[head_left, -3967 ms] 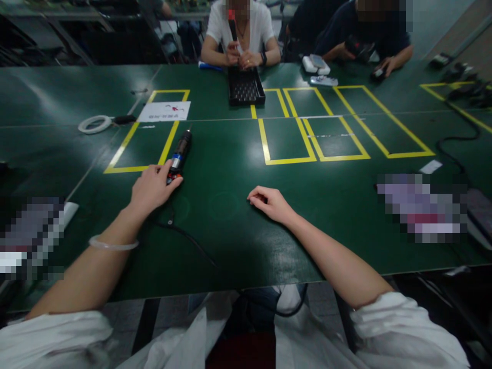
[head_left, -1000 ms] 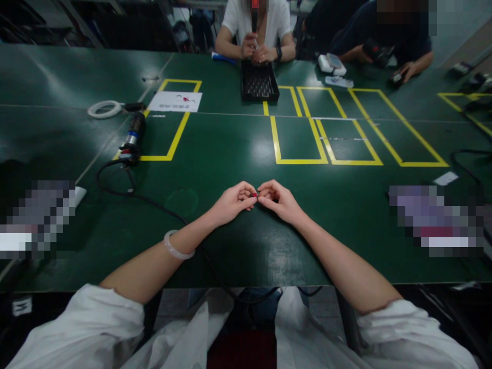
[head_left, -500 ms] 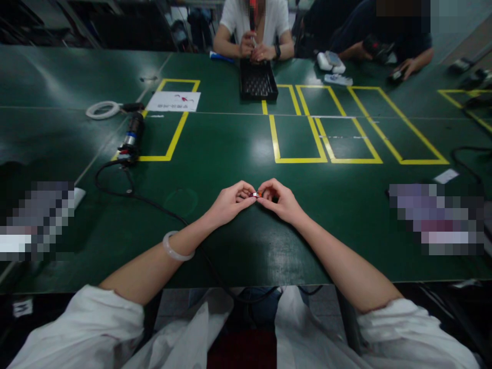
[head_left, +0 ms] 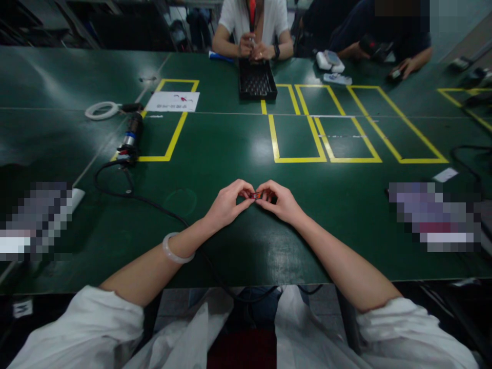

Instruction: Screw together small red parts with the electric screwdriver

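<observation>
Over the green table [head_left: 238, 251], my left hand [head_left: 229, 201] and my right hand [head_left: 280, 200] meet fingertip to fingertip. Between them they pinch a small reddish-orange part [head_left: 255, 195] with dark and shiny bits. It is too small to name, and the fingers cover much of it. Both hands are closed, thumb against fingers, one at each end of the part. A pale bangle [head_left: 177, 248] circles my left wrist.
A cylindrical black tool [head_left: 131, 134] with a cable lies at left, beside a paper sheet [head_left: 172, 101] and a white ring-shaped coil [head_left: 102, 110]. Across the table, a person in white works over a black tray [head_left: 257, 79]. Another person's hand [head_left: 409, 67] is at far right.
The small part has turned slightly between my fingertips; its bright face now looks darker. Both hands stay in nearly the same place.
</observation>
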The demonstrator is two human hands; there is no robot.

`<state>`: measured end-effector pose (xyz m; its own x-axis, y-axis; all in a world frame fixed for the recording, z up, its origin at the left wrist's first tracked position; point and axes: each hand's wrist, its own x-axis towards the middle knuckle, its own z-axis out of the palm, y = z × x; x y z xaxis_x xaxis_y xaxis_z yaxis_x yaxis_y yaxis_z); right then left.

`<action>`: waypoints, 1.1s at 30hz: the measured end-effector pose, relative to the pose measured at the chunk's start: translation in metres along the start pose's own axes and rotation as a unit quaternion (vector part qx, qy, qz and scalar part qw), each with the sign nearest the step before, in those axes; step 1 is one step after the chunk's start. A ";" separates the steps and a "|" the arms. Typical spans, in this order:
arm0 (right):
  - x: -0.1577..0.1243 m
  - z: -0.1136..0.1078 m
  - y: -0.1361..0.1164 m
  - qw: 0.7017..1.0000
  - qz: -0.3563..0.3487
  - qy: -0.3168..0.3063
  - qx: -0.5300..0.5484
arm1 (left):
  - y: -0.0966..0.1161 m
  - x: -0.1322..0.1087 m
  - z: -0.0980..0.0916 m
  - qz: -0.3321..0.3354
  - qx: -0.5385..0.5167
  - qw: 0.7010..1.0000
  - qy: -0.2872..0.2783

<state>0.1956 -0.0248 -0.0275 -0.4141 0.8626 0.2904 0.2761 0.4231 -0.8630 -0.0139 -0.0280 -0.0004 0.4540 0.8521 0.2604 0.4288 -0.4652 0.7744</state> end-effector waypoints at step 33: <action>0.002 -0.004 -0.003 0.995 0.085 -0.014 0.049 | -0.144 0.007 -0.238 -0.363 0.465 0.801 0.102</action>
<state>0.1975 -0.0231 -0.0230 -0.3933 0.9106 0.1272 0.2580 0.2421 -0.9353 -0.2580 0.1026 0.0266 -0.2763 0.9560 0.0983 0.9611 0.2751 0.0256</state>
